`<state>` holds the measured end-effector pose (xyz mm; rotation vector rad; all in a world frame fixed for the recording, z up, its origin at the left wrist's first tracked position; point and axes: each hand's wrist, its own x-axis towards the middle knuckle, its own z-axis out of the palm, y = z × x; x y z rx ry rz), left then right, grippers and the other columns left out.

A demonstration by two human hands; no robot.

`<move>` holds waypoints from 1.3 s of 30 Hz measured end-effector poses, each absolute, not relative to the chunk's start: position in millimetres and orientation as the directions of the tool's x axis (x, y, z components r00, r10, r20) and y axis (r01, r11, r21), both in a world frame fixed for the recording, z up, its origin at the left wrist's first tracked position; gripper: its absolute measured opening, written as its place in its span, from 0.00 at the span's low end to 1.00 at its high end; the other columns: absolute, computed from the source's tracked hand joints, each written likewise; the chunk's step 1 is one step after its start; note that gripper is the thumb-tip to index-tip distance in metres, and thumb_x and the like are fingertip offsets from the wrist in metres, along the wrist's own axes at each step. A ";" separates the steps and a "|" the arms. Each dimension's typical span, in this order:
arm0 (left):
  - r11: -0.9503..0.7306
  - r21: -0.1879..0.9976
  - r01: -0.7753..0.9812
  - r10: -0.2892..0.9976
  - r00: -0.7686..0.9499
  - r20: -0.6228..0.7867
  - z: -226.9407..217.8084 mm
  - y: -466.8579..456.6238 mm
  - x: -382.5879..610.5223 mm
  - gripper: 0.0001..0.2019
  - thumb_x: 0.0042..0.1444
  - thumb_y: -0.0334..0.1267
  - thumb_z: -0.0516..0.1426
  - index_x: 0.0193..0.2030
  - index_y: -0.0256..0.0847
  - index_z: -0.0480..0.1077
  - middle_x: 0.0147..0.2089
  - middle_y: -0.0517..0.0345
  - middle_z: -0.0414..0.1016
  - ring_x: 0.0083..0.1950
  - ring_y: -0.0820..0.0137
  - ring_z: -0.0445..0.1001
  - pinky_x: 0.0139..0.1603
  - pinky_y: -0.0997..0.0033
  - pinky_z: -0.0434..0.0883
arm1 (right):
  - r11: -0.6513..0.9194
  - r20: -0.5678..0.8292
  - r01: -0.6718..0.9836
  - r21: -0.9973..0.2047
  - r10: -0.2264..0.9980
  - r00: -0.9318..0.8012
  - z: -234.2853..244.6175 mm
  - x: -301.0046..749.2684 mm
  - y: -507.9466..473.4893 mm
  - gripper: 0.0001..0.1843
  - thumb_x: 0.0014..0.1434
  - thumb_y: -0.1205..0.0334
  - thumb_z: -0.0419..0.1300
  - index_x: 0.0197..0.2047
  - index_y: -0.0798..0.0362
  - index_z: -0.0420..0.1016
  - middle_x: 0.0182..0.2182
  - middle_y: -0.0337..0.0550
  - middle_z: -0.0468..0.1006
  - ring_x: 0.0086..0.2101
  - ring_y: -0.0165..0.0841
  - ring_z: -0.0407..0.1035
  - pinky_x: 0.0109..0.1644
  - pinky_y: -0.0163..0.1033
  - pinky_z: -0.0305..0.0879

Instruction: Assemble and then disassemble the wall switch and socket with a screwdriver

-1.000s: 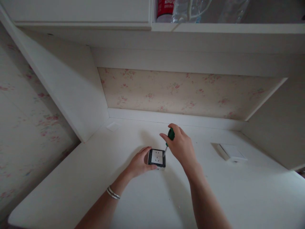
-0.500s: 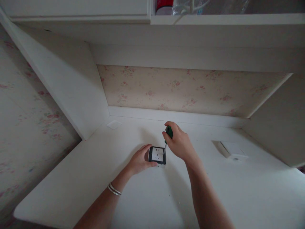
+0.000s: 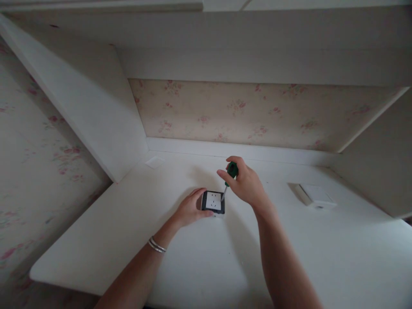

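A wall socket [image 3: 213, 201] with a white face and a dark frame sits on a pale box on the white desk. My left hand [image 3: 192, 208] grips it from the left, fingers at the back edge and thumb along the front. In my right hand [image 3: 246, 180] is a screwdriver [image 3: 231, 170] with a green handle, its shaft slanting down to the socket's right side. The tip meets the dark frame there; any screw under it is too small to make out.
On the desk [image 3: 199, 262], a white box [image 3: 317, 196] stands to the right and a flat white square [image 3: 155, 162] lies at the back left. Side panels and an overhead shelf [image 3: 225, 38] enclose the desk; floral wallpaper [image 3: 206, 111] covers the back.
The view has tipped downward, taking the overhead compartment's contents out of sight. My right thumb has stretched out more across the screwdriver handle, and the handle leans further right. My left hand keeps its grip.
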<state>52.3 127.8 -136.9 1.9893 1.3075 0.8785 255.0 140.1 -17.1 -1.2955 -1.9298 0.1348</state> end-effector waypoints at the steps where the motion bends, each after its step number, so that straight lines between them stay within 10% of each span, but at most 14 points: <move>1: -0.347 0.764 0.544 0.930 0.302 0.208 -135.9 127.6 52.7 0.41 0.39 0.47 0.68 0.61 0.43 0.61 0.62 0.52 0.62 0.63 0.56 0.60 0.64 0.59 0.57 | 0.444 0.554 0.774 -0.452 0.819 -0.147 -16.5 255.0 139.7 0.19 0.59 0.48 0.55 0.51 0.46 0.63 0.38 0.44 0.75 0.34 0.38 0.70 0.36 0.40 0.61; 12: -0.390 0.739 0.549 0.912 0.339 0.230 -137.8 129.1 52.5 0.40 0.40 0.50 0.67 0.60 0.42 0.60 0.61 0.50 0.63 0.61 0.57 0.61 0.63 0.58 0.58 | 0.571 0.576 0.675 -0.466 0.775 -0.258 -24.7 254.7 143.9 0.17 0.62 0.62 0.47 0.54 0.52 0.55 0.47 0.51 0.66 0.39 0.36 0.66 0.38 0.41 0.63; 39: -0.401 0.750 0.526 0.908 0.338 0.248 -141.3 130.9 51.7 0.39 0.41 0.49 0.67 0.60 0.44 0.60 0.61 0.50 0.63 0.61 0.57 0.62 0.62 0.56 0.59 | 0.419 0.637 0.793 -0.442 0.769 -0.051 -15.1 251.7 138.1 0.12 0.59 0.55 0.52 0.44 0.50 0.63 0.39 0.46 0.70 0.36 0.38 0.66 0.38 0.43 0.62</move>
